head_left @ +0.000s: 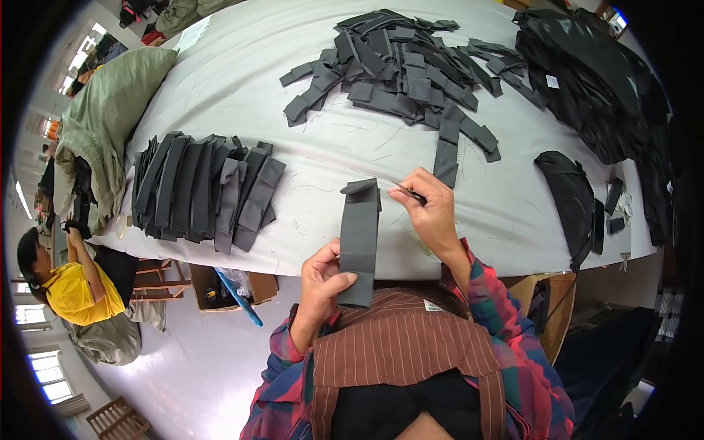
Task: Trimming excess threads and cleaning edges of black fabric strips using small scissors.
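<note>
My L hand [323, 282], ctr of frame, has the lower end of a dk grey fabric strip [359, 235] pinched, thumb on its face, fingers behind. Strip runs up the frame, top end folded over. My R hand [431, 209], just right of it, grips a small dark tool [412, 195] btwn thumb & fingers, tip toward the strip but apart from it; exact kind too small to tell.

Near edge of the white-covered counter [491, 220] bows across mid-frame. Strip's lower end & L hand overlap that edge in my view; R hand sits inside it, over the counter.

Room: left of the strip there's a wide gap, loose threads on the cover, out to the row of grey strips [194, 191] at mid left. Above, a fair gap to the heap of grey strips [411, 73] at top ctr, but its lowest piece ends just beside R hand, so tight on that side. Right of R hand, wide gap to a curved black piece [565, 198] by the right end. Black pile [587, 88] takes up upper right; grey-green sack [117, 99] lines upper left. Lower left, off the counter: cardboard box [262, 287], & a person in yellow [81, 293], well apart.
</note>
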Motion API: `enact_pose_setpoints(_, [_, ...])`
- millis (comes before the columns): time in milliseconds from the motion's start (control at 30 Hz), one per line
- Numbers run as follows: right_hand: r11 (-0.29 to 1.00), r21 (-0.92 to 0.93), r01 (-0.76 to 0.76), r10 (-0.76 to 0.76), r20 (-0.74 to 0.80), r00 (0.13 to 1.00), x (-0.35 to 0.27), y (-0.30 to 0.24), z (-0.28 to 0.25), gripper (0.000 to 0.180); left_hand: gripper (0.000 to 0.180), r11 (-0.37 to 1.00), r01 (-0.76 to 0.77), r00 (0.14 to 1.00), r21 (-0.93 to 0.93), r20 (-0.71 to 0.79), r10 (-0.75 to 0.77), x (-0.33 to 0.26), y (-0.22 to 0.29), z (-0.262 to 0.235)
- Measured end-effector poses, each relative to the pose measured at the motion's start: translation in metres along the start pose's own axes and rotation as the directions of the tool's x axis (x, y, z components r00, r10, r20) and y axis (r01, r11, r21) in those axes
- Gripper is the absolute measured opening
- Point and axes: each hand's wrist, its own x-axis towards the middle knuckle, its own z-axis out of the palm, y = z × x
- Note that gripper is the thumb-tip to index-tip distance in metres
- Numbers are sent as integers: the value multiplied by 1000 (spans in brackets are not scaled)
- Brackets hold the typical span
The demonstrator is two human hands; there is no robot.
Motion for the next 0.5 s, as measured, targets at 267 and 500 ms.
enact_pose_setpoints(267, [818, 513, -261, -202, 680, 705, -15, -25, -27, 10, 21, 980, -33, 998, 194, -44, 43, 16, 9, -1])
enact_pose_setpoints(500, [842, 297, -451, 304, 430, 850, -28, -2, 10, 47, 28, 340, -327, 923, 882, 221, 314, 16, -5, 10])
